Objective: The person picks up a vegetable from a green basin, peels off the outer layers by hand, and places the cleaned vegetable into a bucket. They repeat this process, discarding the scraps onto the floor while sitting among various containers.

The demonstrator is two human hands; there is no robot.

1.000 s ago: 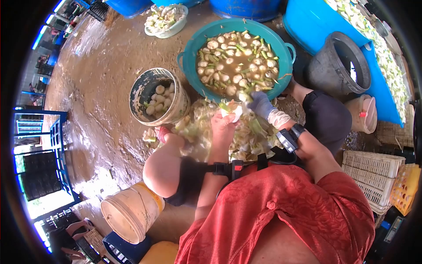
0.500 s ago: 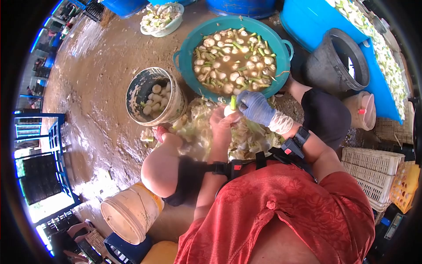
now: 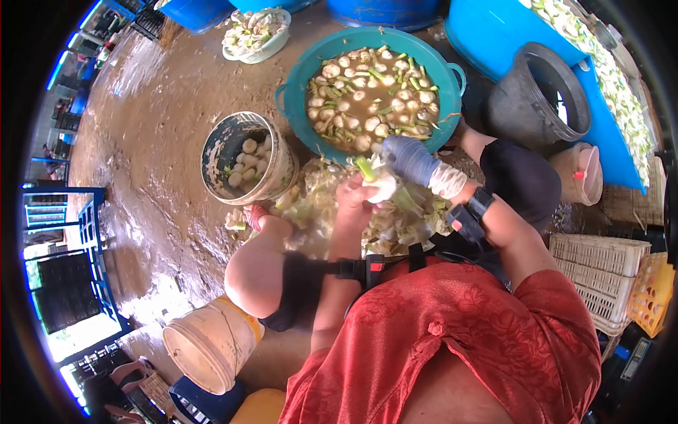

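My bare left hand (image 3: 354, 194) is closed around a white garlic bulb (image 3: 383, 188) whose short green stalk points up. My right hand (image 3: 408, 157), in a blue glove with a pale wrapped cuff, is curled just above and right of the bulb. Its fingertips are blurred, and what they pinch is hidden. Beneath both hands lies a heap of pale, leafy peelings (image 3: 406, 222). Just beyond, a green tub (image 3: 292, 106) holds brown water with many stalked bulbs (image 3: 371, 124). To the left, a dirty white bucket (image 3: 281, 169) contains smooth, trimmed bulbs (image 3: 247, 161).
A white basin (image 3: 265, 49) of peelings stands at the back left. On the right are a black bucket (image 3: 526, 106), a blue container (image 3: 487, 32) and stacked crates (image 3: 597, 261). A lidded bucket (image 3: 201, 346) is at lower left. The floor (image 3: 148, 148) is wet and muddy.
My right hand has drawn slightly up off the bulb. The bulb in my left hand has tilted, its stalk now leaning left. The whole view has shifted slightly.
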